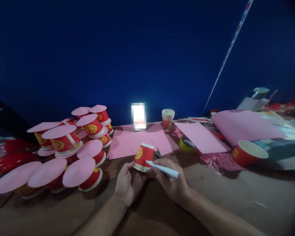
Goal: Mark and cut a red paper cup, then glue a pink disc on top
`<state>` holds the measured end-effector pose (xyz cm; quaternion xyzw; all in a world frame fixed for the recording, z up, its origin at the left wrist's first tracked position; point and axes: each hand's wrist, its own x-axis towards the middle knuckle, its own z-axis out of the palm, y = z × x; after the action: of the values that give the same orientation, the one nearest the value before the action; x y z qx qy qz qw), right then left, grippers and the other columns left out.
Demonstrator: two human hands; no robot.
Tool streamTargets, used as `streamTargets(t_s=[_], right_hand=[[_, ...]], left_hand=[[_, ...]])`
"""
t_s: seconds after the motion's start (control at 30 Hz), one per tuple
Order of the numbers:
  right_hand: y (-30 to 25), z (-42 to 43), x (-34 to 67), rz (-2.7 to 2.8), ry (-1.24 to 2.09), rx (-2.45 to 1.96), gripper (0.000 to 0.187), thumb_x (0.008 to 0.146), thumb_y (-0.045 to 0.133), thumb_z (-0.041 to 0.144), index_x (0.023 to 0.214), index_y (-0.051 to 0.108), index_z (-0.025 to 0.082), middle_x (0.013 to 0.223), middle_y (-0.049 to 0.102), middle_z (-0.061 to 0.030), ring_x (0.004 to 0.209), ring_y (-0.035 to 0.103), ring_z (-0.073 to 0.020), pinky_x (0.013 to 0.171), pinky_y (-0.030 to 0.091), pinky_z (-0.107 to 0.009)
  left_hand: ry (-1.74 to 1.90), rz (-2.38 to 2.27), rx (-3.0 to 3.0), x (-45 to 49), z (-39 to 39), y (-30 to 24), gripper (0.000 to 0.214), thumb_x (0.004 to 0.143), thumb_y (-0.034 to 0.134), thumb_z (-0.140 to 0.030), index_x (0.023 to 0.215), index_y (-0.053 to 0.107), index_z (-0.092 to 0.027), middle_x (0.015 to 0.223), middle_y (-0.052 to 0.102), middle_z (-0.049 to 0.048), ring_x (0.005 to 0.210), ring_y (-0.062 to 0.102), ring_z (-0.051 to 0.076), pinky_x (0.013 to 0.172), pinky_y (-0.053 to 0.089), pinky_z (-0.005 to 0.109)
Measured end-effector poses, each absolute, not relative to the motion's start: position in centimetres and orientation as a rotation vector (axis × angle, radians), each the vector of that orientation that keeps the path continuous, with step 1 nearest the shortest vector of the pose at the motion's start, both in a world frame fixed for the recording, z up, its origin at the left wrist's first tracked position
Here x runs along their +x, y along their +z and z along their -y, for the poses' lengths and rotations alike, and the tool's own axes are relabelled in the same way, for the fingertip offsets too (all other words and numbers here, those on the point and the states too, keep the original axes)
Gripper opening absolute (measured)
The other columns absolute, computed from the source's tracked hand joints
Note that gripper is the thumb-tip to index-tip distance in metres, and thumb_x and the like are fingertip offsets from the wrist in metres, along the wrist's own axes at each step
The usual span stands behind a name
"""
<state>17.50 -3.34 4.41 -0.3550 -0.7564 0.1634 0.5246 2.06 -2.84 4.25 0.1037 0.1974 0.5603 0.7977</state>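
My left hand [129, 183] is closed around the lower edge of a red paper cup [143, 155] with a gold emblem, held upside down with its narrow base up. A slim white pen-like tube [166, 169] is gripped in my right hand [173, 185], its tip at the cup's side; whether it touches cannot be told. Just behind my right hand, the dark blades of scissors [158, 153] show on a stack of pink paper [127, 141]. To the left stand several upturned red cups [90, 179] topped with pink paper discs [79, 172].
Nested cups [167, 118] stand behind the pink stack. Rightward are a yellow tape roll [186, 146], pink sheets [245, 126], pink scraps [217, 160] and another red cup [248, 155] on its side. Red plastic bags [12, 155] lie far left; a blue wall [137, 59] rises behind.
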Motion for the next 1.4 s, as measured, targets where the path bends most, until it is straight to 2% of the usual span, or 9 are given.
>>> streamTargets(t_s=[0.67, 0.97, 1.17, 1.4], right_hand=[[4.5, 3.3, 17.5, 1.849, 0.366, -0.822, 0.015, 0.085, 0.051, 0.013, 0.097, 0.058, 0.019, 0.085, 0.066, -0.0052, 0.077, 0.063, -0.016, 0.071, 0.051, -0.028], [4.8, 3.1, 17.4, 1.817, 0.34, -0.833, 0.014, 0.085, 0.05, 0.013, 0.094, 0.058, 0.019, 0.083, 0.067, -0.0049, 0.075, 0.063, -0.0155, 0.069, 0.051, -0.028], [5.4, 3.1, 17.6, 1.788, 0.337, -0.848, 0.014, 0.085, 0.049, 0.015, 0.093, 0.06, 0.019, 0.082, 0.067, -0.0054, 0.075, 0.064, -0.0158, 0.07, 0.052, -0.028], [5.1, 3.0, 17.9, 1.767, 0.359, -0.862, 0.014, 0.084, 0.05, 0.015, 0.094, 0.06, 0.018, 0.085, 0.066, -0.0056, 0.077, 0.063, -0.0157, 0.072, 0.052, -0.028]], left_hand=[[1.206, -0.433, 0.242, 2.2, 2.9, 4.4, 0.034, 0.08, 0.038, -0.016, 0.102, 0.062, -0.009, 0.089, 0.068, 0.0121, 0.089, 0.062, 0.026, 0.081, 0.048, 0.043], [1.195, -0.456, 0.217, 2.2, 2.9, 4.5, 0.037, 0.079, 0.039, -0.016, 0.11, 0.059, -0.009, 0.092, 0.068, 0.0115, 0.086, 0.063, 0.024, 0.083, 0.048, 0.042], [1.191, -0.498, 0.176, 2.2, 3.1, 4.9, 0.039, 0.079, 0.039, -0.015, 0.113, 0.057, -0.009, 0.099, 0.067, 0.013, 0.096, 0.062, 0.027, 0.087, 0.047, 0.044], [1.2, -0.564, 0.133, 2.4, 3.1, 5.3, 0.04, 0.08, 0.037, -0.014, 0.115, 0.055, -0.009, 0.094, 0.069, 0.0122, 0.082, 0.065, 0.022, 0.087, 0.048, 0.043]])
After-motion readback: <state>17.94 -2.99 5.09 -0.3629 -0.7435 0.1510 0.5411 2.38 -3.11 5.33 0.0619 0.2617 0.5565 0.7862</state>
